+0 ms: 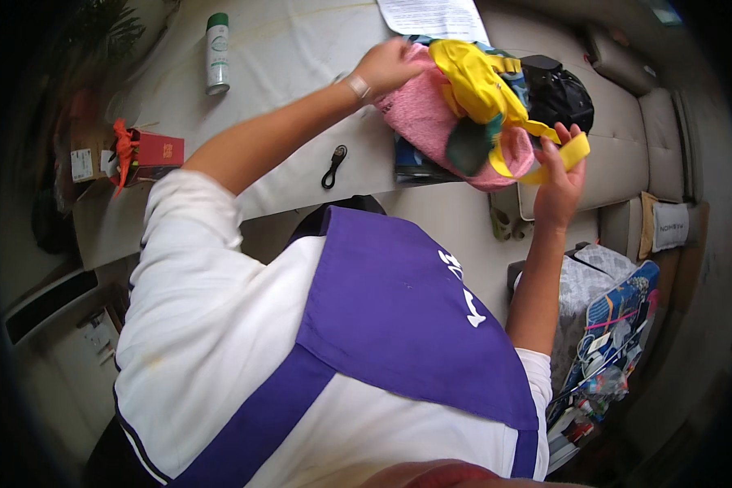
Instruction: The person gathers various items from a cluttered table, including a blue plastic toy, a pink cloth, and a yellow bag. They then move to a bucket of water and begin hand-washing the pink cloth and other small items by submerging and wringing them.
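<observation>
At the table's far right corner lies a pink terry towel (424, 116) with a yellow fabric bag (473, 76) with straps on top of it. My left hand (390, 67) is at the towel's upper left edge, beside the bag; its fingertips are blurred, so its hold cannot be made out. My right hand (561, 165) grips a yellow strap (576, 151) between thumb and fingers, right of the towel. A dark green blurred piece (468, 146) hangs over the towel. Blue patterned fabric shows behind the yellow bag.
On the white-covered table (280, 134) are a coiled black cable (334, 166), a spray can (218, 55), a printed sheet (433, 18) and a red box (158, 152) with an orange toy dinosaur (124, 152). A black bag (555, 91) sits on the grey sofa (616, 146).
</observation>
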`<action>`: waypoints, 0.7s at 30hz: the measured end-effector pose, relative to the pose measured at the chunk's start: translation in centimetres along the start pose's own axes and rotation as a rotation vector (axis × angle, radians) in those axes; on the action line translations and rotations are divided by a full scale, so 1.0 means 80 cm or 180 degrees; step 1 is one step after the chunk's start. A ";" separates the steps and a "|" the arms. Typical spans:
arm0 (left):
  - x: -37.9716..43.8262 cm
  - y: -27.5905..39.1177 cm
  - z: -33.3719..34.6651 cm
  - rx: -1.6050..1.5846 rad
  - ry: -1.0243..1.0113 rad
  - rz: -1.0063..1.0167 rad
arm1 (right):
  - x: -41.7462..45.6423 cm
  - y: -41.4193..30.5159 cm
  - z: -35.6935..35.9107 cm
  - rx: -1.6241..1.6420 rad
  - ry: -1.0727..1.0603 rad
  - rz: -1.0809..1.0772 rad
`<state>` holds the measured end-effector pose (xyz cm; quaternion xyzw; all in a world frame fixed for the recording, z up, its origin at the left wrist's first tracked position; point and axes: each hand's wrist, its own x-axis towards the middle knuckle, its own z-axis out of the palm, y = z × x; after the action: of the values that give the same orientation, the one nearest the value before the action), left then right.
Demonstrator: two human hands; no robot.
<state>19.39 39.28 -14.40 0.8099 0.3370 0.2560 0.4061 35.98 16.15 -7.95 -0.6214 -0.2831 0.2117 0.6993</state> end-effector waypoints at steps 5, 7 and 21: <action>-0.170 -0.031 -0.041 0.1598 -0.0998 -0.0790 | 0.007 0.079 0.052 -0.3342 -0.1176 -0.1920; -0.204 -0.052 -0.018 0.1856 -0.0716 -0.0671 | 0.000 0.122 0.062 -0.3698 -0.1294 -0.1991; 0.018 -0.133 -0.102 0.0141 0.1600 -0.1033 | -0.069 0.099 -0.020 -0.3250 -0.1175 -0.1227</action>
<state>11.08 49.04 -18.60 0.6653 0.5576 0.3728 0.3278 33.36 12.49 -16.61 -0.7701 -0.5749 0.0219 0.2756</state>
